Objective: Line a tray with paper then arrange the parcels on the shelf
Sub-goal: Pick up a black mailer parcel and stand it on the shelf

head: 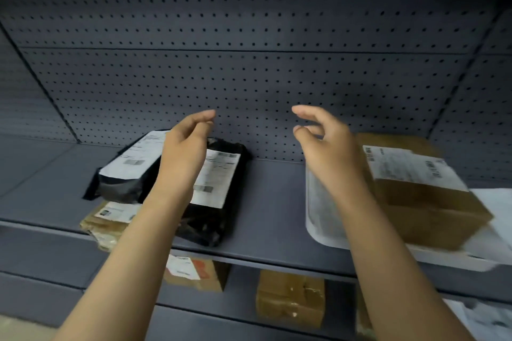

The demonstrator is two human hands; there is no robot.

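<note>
Both my hands are raised over the grey shelf [266, 202], palms facing each other, holding nothing. My left hand [184, 149] hovers above two black poly-bag parcels [213, 219] with white labels, one leaning on the other. A flattened brown parcel [102, 225] lies under them at the shelf's front edge. My right hand [329, 152] hangs in front of a white padded mailer [321, 213]. Beside the mailer sits a brown cardboard box [426, 202] with a white label, resting on a white sheet [496, 207].
A pegboard back wall [249, 77] closes the shelf behind. The lower shelf holds a labelled brown box [194, 274], a taped brown box [289, 297] and white paper [482, 318] at the right.
</note>
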